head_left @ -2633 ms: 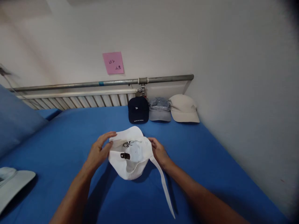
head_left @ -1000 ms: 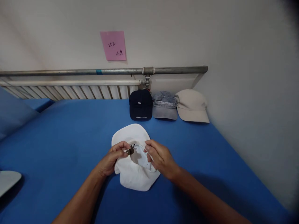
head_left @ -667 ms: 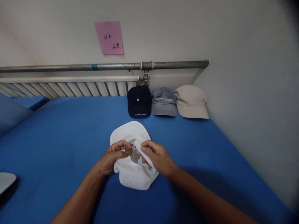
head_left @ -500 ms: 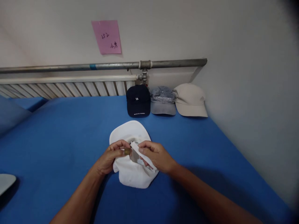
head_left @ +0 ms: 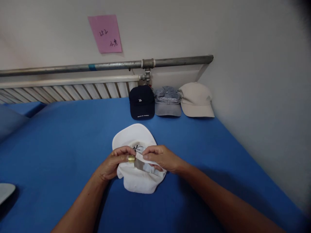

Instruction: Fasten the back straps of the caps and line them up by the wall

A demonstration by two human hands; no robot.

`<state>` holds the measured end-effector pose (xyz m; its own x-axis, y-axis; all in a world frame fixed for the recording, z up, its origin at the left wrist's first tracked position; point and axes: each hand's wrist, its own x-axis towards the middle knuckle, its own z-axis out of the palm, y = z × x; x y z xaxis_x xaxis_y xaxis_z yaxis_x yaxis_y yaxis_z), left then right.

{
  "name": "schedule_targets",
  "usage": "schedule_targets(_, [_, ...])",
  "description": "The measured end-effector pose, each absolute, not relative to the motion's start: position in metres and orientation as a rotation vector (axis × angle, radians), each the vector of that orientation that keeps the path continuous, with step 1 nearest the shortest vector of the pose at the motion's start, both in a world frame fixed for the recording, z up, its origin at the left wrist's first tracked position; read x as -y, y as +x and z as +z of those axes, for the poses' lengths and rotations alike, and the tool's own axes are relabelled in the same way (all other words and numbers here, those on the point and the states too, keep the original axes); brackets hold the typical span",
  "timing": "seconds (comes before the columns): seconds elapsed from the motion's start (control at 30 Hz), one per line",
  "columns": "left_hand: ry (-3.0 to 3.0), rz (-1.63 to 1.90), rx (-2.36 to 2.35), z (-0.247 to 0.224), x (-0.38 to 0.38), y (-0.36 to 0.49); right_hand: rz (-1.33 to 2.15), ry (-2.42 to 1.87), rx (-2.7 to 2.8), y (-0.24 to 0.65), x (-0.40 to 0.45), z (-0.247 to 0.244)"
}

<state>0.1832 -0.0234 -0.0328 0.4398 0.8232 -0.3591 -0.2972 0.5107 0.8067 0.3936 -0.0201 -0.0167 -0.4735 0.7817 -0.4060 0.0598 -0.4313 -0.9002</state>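
Observation:
A white cap [head_left: 138, 183] lies on the blue bed cover, its brim pointing away from me and its opening facing up. At the opening's left side my left hand [head_left: 112, 165] pinches a gold metal buckle [head_left: 131, 159] between thumb and fingers. My right hand [head_left: 165, 158] grips the white strap [head_left: 140, 156] of the cap near its free end, beside the buckle. Whether the strap's tip touches the buckle I cannot tell. Dark marks show on the cap's inner lining behind the fingers.
Along the wall stand a black cap [head_left: 142, 105], a grey cap [head_left: 167, 102] and a beige cap [head_left: 196, 100]. A radiator [head_left: 85, 92] and metal pipe [head_left: 109, 65] run behind the bed. A pale rounded object [head_left: 6, 191] lies at the left edge.
The view has shifted slightly. The gold buckle has turned to show its shiny face, and the strap's end now sits lower, closer beside it. Both hands keep their holds.

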Motion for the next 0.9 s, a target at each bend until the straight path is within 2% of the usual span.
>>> schedule_targets(0.9, [0.784, 0.768, -0.859, -0.0315, 0.024, 0.1861, 2.066, -1.108, 1.397, 0.3989, 0.0188, -0.0193])
